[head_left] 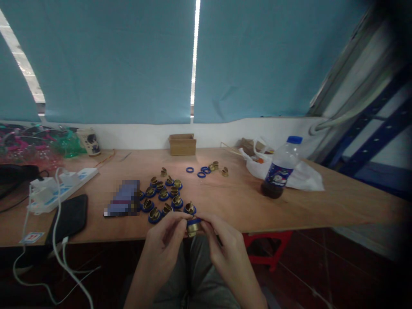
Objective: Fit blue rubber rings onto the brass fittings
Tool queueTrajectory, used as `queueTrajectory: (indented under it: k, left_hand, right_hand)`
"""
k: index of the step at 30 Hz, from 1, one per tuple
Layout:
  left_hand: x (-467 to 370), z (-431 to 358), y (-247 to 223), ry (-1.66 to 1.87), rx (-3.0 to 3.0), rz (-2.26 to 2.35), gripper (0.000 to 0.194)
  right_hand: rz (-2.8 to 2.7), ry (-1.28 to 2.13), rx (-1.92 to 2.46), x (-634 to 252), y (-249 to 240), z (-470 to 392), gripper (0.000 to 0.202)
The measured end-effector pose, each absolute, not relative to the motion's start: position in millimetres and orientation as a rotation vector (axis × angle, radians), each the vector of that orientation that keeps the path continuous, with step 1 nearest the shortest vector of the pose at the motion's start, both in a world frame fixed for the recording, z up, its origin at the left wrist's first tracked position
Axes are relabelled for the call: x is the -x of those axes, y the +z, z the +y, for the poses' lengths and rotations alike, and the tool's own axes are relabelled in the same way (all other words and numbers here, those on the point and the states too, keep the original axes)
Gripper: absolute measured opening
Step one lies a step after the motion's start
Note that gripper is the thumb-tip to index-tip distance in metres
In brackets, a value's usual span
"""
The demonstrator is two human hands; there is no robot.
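Between the fingertips of my left hand (168, 242) and my right hand (224, 242) is a small round brass fitting (193, 231) with a blue ring around it. Both hands are closed in a pinch on it, one from each side, at the table's front edge. Just beyond my fingers stands a cluster of similar brass fittings (163, 194) with blue rings and tilted flaps. Farther back lie several loose blue rings (190, 170), and near them a few brass pieces (224, 171) that show no ring.
On the wooden table (225, 206) a phone-like item (124, 199), blurred out, lies left of the cluster. A power strip (64, 191) with white cables and a black power bank (70, 216) are farther left. A small cardboard box (182, 145), cola bottle (280, 169) and white plastic bag (305, 176) stand beyond.
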State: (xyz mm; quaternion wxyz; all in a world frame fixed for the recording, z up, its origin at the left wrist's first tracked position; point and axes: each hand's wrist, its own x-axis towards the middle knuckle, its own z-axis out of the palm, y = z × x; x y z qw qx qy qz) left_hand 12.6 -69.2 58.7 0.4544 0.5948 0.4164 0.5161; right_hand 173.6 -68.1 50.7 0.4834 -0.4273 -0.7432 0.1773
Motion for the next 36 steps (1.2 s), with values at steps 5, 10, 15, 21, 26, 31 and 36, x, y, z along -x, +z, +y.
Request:
queueTrajectory:
  k: [5, 10, 15, 21, 26, 31, 36]
  left_hand:
    - [-14.9, -66.9, 58.4, 1.305, -1.361, 0.995, 0.012]
    - [-14.9, -65.3, 57.1, 1.351, -1.333, 1.022, 0.012]
    - [-8.0, -61.3, 51.8, 1.438, -1.289, 1.008, 0.015]
    - [-6.2, -56.2, 41.0, 1.522, -1.268, 1.048, 0.029]
    - [-15.4, -57.3, 43.6, 1.531, -1.264, 1.004, 0.030]
    - [-18.5, -58.7, 45.7, 1.555, -1.276, 0.994, 0.030]
    - [-18.3, -58.6, 45.1, 1.538, -1.290, 0.957, 0.029]
  right_hand:
    - [-1.818, 0.442, 1.045, -170.7, 52.5, -67.3, 0.035]
    - [-1.805, 0.501, 0.990, -162.8, 57.2, -71.8, 0.035]
    - [-1.762, 0.622, 1.091, -161.5, 46.0, -50.9, 0.026]
    - [-1.825, 0.487, 1.696, -200.2, 34.0, 46.8, 0.022]
    - [-2.031, 0.536, 1.848, -222.3, 41.6, 116.6, 0.027]
    - [-2.125, 0.536, 1.849, -218.7, 29.5, 144.4, 0.030]
    - [-2.092, 0.444, 1.878, -217.0, 14.3, 153.7, 0.031]
